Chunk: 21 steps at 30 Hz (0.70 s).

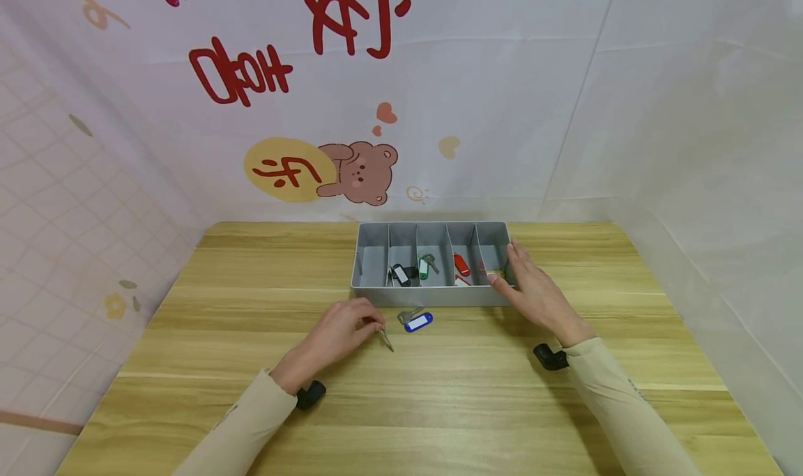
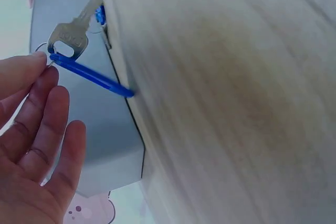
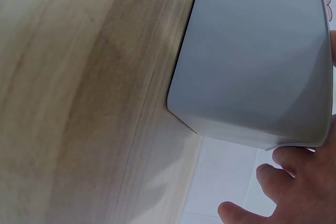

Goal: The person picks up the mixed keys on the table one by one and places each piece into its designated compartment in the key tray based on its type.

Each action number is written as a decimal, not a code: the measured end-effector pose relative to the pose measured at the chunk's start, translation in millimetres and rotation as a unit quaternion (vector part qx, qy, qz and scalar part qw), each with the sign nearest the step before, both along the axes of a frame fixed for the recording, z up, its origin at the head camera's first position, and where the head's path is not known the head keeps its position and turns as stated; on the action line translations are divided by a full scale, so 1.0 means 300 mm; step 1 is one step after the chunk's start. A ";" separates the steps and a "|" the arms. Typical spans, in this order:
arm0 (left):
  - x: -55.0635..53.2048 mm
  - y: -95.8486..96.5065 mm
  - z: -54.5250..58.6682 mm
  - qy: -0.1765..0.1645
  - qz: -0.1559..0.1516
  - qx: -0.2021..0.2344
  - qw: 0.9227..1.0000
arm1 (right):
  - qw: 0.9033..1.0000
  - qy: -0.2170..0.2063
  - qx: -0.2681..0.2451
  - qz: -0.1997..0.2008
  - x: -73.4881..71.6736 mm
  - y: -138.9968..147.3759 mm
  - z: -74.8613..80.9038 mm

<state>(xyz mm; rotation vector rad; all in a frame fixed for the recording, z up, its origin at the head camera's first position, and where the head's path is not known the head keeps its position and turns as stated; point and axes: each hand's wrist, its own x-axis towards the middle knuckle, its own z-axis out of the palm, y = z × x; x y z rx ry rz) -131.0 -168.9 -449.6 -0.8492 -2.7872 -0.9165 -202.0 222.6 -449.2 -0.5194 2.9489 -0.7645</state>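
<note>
My left hand (image 1: 341, 329) pinches the ring of a key (image 2: 73, 38) with a blue key tag (image 2: 92, 74) between thumb and index finger, and its other fingers stay loosely bent. The key hangs in front of the grey divided tray (image 1: 426, 296). On the table just right of that hand lies another key with a blue tag (image 1: 418, 322). My right hand (image 1: 539, 298) rests on the tray's right end, thumb over the front rim and fingers relaxed along the side rim (image 3: 294, 158).
Inside the tray's compartments are black-tagged keys (image 1: 401, 274), a green-tagged key (image 1: 424, 267), red tags (image 1: 461, 264) and something yellow (image 1: 497, 273) at the right end. A printed wall sheet (image 1: 489, 79) hangs right behind the wooden table (image 1: 439, 406).
</note>
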 end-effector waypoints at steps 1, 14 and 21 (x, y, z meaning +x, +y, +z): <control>0.003 -0.001 0.002 -0.006 0.003 0.008 1.000 | 1.000 0.001 0.000 0.000 -0.001 0.000 -0.001; 0.009 -0.018 0.066 0.022 0.033 0.065 0.997 | 1.000 0.001 -0.005 0.002 -0.001 0.002 -0.006; -0.003 -0.028 0.100 0.037 0.049 0.086 0.994 | 1.000 0.003 -0.005 0.001 -0.003 0.003 -0.010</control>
